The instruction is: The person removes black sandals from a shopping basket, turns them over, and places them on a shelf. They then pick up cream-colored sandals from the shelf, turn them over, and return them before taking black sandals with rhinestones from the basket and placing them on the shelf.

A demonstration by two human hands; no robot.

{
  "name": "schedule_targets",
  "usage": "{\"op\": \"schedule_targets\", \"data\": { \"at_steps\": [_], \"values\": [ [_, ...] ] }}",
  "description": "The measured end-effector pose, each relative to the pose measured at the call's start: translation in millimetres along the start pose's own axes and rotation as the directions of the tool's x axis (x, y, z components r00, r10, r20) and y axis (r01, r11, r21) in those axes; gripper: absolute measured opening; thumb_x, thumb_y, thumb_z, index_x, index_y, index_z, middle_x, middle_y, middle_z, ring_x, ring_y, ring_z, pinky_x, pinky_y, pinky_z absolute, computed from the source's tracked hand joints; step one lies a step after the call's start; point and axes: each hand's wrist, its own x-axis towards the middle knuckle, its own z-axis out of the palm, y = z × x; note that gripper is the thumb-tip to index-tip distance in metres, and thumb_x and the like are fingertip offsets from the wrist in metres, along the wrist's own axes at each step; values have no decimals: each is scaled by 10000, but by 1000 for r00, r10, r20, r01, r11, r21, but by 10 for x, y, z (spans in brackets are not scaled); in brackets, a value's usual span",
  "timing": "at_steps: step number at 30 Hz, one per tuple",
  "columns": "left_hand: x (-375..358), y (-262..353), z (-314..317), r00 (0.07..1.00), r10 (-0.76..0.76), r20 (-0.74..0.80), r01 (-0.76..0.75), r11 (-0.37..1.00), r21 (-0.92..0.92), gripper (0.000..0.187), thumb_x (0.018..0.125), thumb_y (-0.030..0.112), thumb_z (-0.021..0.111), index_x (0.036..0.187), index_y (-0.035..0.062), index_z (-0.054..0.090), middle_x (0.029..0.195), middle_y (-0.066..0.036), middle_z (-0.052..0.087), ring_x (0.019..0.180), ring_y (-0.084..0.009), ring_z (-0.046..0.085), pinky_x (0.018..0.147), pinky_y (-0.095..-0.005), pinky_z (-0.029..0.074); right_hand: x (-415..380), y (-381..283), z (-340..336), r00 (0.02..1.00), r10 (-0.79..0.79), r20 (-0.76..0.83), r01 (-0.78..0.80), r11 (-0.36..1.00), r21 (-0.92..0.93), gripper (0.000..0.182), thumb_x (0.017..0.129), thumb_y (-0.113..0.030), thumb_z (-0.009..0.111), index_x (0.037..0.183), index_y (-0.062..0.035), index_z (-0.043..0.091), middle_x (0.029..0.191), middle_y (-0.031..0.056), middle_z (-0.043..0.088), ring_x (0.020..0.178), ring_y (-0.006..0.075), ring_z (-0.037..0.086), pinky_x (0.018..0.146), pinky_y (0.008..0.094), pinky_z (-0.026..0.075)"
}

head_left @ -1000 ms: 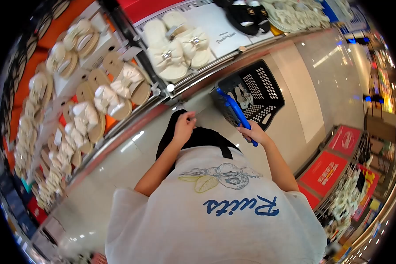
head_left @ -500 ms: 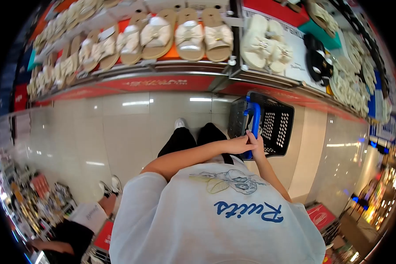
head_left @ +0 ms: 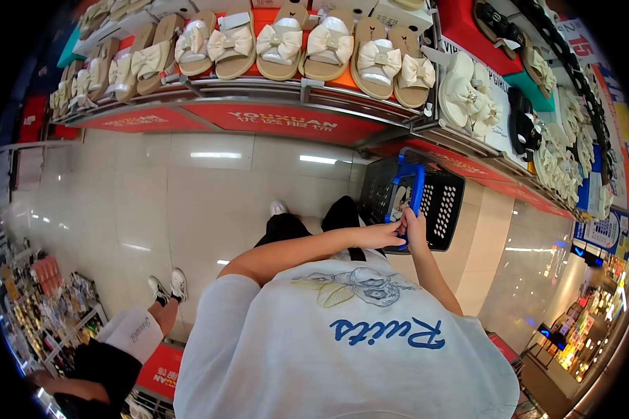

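Observation:
My right hand (head_left: 415, 228) is closed round the lower part of the blue handle (head_left: 418, 184) of a black shopping basket (head_left: 440, 209). My left hand (head_left: 386, 235) reaches across in front of my body and meets my right hand at the handle. Its fingers are bent together there, and what they hold is hidden. The basket stands by the foot of the shelf, with holes in its side and something pale partly visible behind the handle.
Bow-topped sandals (head_left: 279, 49) line a metal shelf (head_left: 258, 91) with red panels across the front. White and black sandals (head_left: 523, 122) continue to the right. At lower left, another person (head_left: 129, 339) is beside a goods rack (head_left: 49, 314). Tiled floor (head_left: 140, 202) lies between.
The shelf and sandals have shifted right in the view, and the red panel's lettering is clearer. My hands remain together at the basket handle.

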Motion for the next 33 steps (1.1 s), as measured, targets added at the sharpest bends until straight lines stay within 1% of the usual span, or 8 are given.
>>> {"op": "schedule_targets", "data": {
  "at_steps": [5, 8, 12, 16, 19, 24, 31, 33],
  "values": [
    [-247, -68, -106, 995, 96, -17, -96, 994, -49, 610, 881, 333, 514, 1312, 9, 230, 1172, -113, 447, 1041, -191, 450, 896, -298, 376, -76, 66, 358, 994, -76, -76, 68, 993, -101, 212, 823, -187, 560, 671, -76, 462, 491, -11, 413, 366, 81, 383, 360, 228, 305],
    [-455, -113, -144, 999, 48, -24, -52, 977, -207, 635, 880, 348, 513, 1328, 11, 215, 1152, -99, 445, 1032, -182, 442, 851, -289, 402, -152, 88, 545, 994, -83, -74, 75, 992, -103, 209, 824, -188, 561, 681, -70, 465, 494, -13, 421, 363, 80, 385, 359, 227, 309],
    [-694, -128, -233, 999, 8, 50, 1, 986, -164, 771, 869, 393, 516, 1382, 11, 86, 1214, -87, 413, 1070, -173, 423, 859, -267, 391, -209, 102, 754, 993, -101, -58, 93, 988, -125, 201, 827, -190, 561, 692, -70, 472, 496, -17, 424, 367, 78, 385, 359, 224, 307],
    [-957, -112, -330, 1000, 29, 1, -28, 988, -154, 719, 885, 365, 502, 1382, 3, 129, 1279, -100, 397, 1142, -178, 396, 921, -274, 350, -325, 152, 1003, 996, -70, -55, 61, 987, -150, 168, 827, -178, 539, 709, -78, 474, 502, -25, 400, 388, 70, 365, 372, 218, 295],
    [-1275, 14, -536, 992, -29, 121, 53, 979, -194, 647, 898, 352, 494, 1365, -9, 231, 1333, -121, 378, 1203, -178, 366, 973, -280, 311, -362, 170, 1192, 999, -35, -33, 32, 995, -91, 171, 826, -171, 542, 704, -81, 462, 492, -24, 396, 382, 74, 366, 368, 224, 295],
    [-1715, 126, -714, 987, -158, -6, 150, 948, -280, 624, 898, 372, 500, 1361, 13, 287, 1339, -96, 392, 1221, -161, 368, 998, -267, 289, -376, 182, 1503, 999, 22, 44, -23, 1000, 7, 237, 821, -159, 543, 634, -104, 407, 477, -16, 379, 371, 88, 361, 361, 232, 290],
    [-2201, -226, -1125, 910, -110, -400, -35, 940, -339, 597, 893, 368, 510, 1339, 13, 333, 1295, -90, 448, 1185, -161, 406, 987, -282, 308, -420, 191, 1978, 986, 36, 165, -51, 995, 89, 249, 828, -176, 522, 626, -118, 388, 486, -11, 353, 380, 104, 356, 363, 242, 296],
    [-2307, -121, -1163, 912, -138, -387, -11, 933, -360, 597, 895, 385, 499, 1343, 26, 334, 1302, -85, 438, 1184, -159, 398, 978, -287, 314, -393, 186, 2095, 979, 37, 198, -50, 997, 63, 240, 829, -174, 508, 631, -120, 382, 490, -11, 341, 388, 107, 354, 367, 243, 297]
  ]
}}
